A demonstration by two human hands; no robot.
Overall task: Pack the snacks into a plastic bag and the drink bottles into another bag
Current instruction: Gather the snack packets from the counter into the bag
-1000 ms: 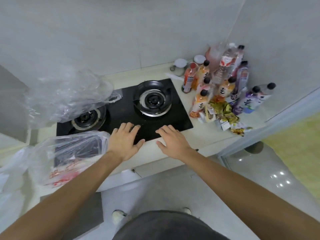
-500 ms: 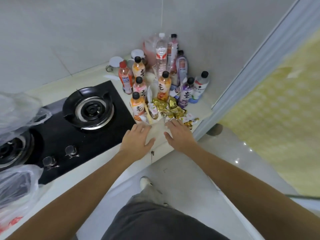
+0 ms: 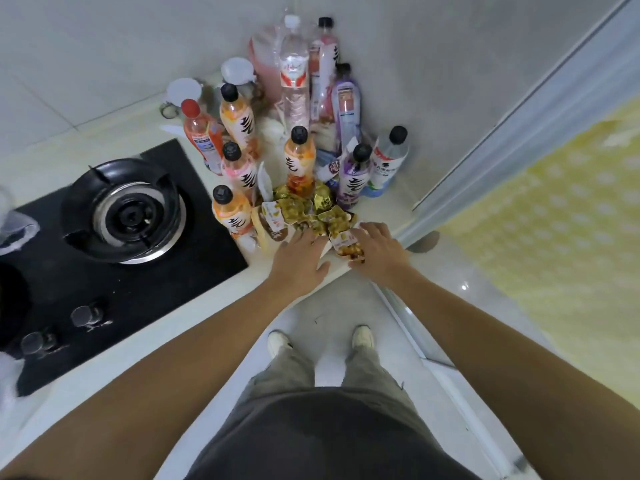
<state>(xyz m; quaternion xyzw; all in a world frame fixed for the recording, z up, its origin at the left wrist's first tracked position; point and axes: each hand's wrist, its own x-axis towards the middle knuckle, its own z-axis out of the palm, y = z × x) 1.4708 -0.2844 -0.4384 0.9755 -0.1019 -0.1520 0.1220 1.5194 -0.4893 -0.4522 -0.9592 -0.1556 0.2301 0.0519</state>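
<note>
While both arms reach over the counter edge, the scene reads so:
Left hand (image 3: pixel 302 259): fingers straight and spread, tips laid on the near edge of the snack packets (image 3: pixel 304 216) — nothing gripped.
Right hand (image 3: pixel 375 251): fingers loosely extended over one packet (image 3: pixel 348 244) at the counter's front edge, touching it; whether it is pinched cannot be told.
Snacks: a heap of gold-green wrappers on the pale counter (image 3: pixel 194 317), just in front of the bottles.
Drink bottles (image 3: pixel 299 157): upright, clustered in the wall corner — orange, pink, purple and clear ones, mostly black-capped.
Hob (image 3: pixel 114 271): black, left of the bottles, one burner (image 3: pixel 121 211) fully in view.
Plastic bag (image 3: pixel 15 226): a clear scrap at the left edge.
</note>
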